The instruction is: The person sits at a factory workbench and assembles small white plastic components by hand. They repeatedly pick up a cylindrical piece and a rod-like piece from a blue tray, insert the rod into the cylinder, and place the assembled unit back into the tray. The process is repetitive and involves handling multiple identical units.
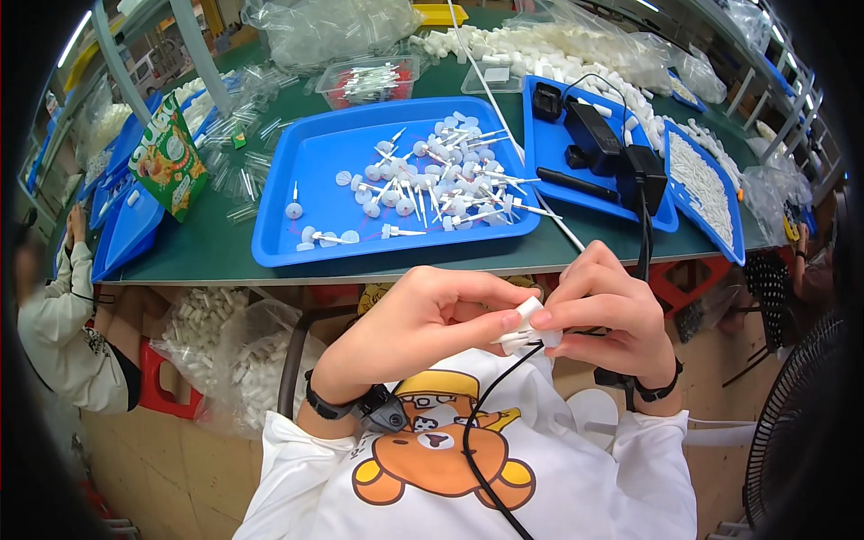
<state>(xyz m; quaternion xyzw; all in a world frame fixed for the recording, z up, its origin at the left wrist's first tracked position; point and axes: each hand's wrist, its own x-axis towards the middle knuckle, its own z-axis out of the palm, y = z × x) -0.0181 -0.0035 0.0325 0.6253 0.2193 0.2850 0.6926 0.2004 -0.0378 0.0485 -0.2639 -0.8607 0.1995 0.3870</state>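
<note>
In the blue tray (pixel 315 171) lie stemmed pieces (pixel 470 171); behind it, a tub (pixel 413 72) holds sticks (pixel 371 81); before it, left hand (pixel 430 315) and right hand (pixel 621 310) pinch a white cylinder (pixel 529 310) between fingertips (pixel 511 320).

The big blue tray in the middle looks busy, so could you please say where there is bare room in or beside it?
In the tray, the upper left is bare, above and left of the white pieces. On the table, a bare patch lies below the snack bag, left of the tray. The tray is crowded from middle to right.
</note>
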